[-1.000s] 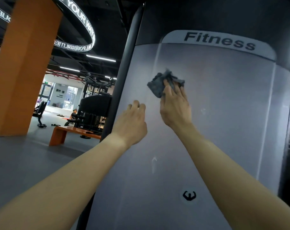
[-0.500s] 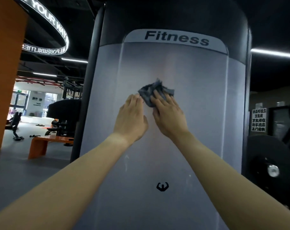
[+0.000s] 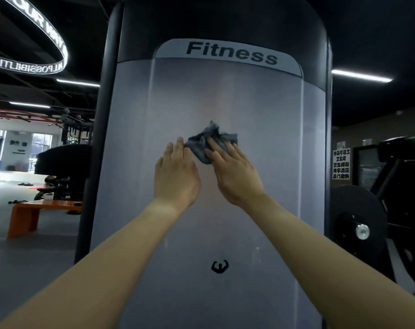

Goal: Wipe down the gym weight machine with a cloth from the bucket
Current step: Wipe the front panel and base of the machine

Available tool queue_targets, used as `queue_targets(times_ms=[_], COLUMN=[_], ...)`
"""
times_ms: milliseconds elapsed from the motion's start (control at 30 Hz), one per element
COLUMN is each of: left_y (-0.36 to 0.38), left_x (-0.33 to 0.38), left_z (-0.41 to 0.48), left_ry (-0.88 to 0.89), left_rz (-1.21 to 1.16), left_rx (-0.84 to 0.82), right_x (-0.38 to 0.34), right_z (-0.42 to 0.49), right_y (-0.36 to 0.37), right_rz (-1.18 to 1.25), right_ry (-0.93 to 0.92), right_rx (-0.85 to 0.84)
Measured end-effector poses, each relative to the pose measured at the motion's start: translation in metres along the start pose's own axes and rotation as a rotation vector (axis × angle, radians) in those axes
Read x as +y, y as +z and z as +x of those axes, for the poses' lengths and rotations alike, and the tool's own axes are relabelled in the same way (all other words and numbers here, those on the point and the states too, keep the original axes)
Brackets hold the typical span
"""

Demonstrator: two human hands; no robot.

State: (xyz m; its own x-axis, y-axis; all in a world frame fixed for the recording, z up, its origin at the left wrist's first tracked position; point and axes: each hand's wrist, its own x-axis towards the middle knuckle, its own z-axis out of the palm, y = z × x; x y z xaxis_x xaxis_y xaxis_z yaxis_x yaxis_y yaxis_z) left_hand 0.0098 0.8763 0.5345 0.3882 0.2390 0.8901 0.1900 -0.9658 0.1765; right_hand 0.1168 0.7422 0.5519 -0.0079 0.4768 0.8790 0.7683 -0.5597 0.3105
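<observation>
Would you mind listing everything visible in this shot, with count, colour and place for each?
machine shroud: one, grey panel with black top, centre, fills most of the view
Fitness label: one, black lettering on a pale band, top of the panel
logo: one, black, low on the panel
cloth: one, dark grey, crumpled, pressed to the panel's middle
bench: one, orange, on the floor at left
ring light: one, white with lettering, ceiling upper left
weight plate: one, black with silver hub, right
wall notice: one, white with black characters, right
left hand: one, flat on the panel, fingertips at the cloth's edge
right hand: one, fingers spread over the cloth
</observation>
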Motion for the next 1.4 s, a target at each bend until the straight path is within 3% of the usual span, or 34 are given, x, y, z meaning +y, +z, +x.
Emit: queue_targets(times_ms=[100, 200, 367, 433, 567, 633, 700, 900, 1067, 1167, 1333, 1400], left_y=[0.004, 0.007, 0.009, 0.010, 0.006, 0.003, 0.002, -0.003, -0.010, -0.005, 0.015, 0.024], left_x=[0.001, 0.000, -0.002, -0.002, 0.002, 0.002, 0.002, 0.015, 0.054, 0.081, 0.107, 0.114], left_z=[0.003, 0.003, 0.005, 0.005, 0.006, 0.006, 0.005, 0.019, 0.054, 0.062, 0.059, 0.050], left_ry=[-0.011, 0.003, 0.015, 0.006, -0.008, -0.003, 0.001, -0.085, -0.127, -0.034, 0.155, 0.179], left_rz=[0.066, 0.119, 0.124, 0.114, 0.163, 0.184, 0.189, 0.127, 0.051, 0.015, 0.034, 0.027], left_rx=[0.005, 0.003, 0.055, 0.053, 0.002, -0.005, 0.008, 0.090, 0.217, 0.285, 0.259, 0.228], right_x=[-0.015, -0.052, -0.032, -0.010, 0.004, -0.007, -0.022, -0.007, 0.027, 0.049, 0.084, 0.085], right_z=[0.012, 0.020, 0.005, 0.004, 0.018, 0.025, 0.030, 0.056, 0.080, 0.079, 0.042, 0.033], right_y=[-0.002, 0.007, -0.003, -0.017, -0.026, -0.022, -0.020, -0.024, -0.039, -0.042, -0.034, -0.029], right_rz=[0.190, 0.309, 0.101, 0.023, 0.139, 0.214, 0.244, 0.058, -0.060, 0.051, 0.300, 0.366], right_ry=[0.327, 0.474, 0.085, 0.046, 0.436, 0.529, 0.486, 0.078, -0.145, 0.047, 0.503, 0.599], right_rx=[0.168, 0.216, -0.010, -0.077, 0.053, 0.159, 0.182, -0.055, -0.024, 0.063, 0.357, 0.406])
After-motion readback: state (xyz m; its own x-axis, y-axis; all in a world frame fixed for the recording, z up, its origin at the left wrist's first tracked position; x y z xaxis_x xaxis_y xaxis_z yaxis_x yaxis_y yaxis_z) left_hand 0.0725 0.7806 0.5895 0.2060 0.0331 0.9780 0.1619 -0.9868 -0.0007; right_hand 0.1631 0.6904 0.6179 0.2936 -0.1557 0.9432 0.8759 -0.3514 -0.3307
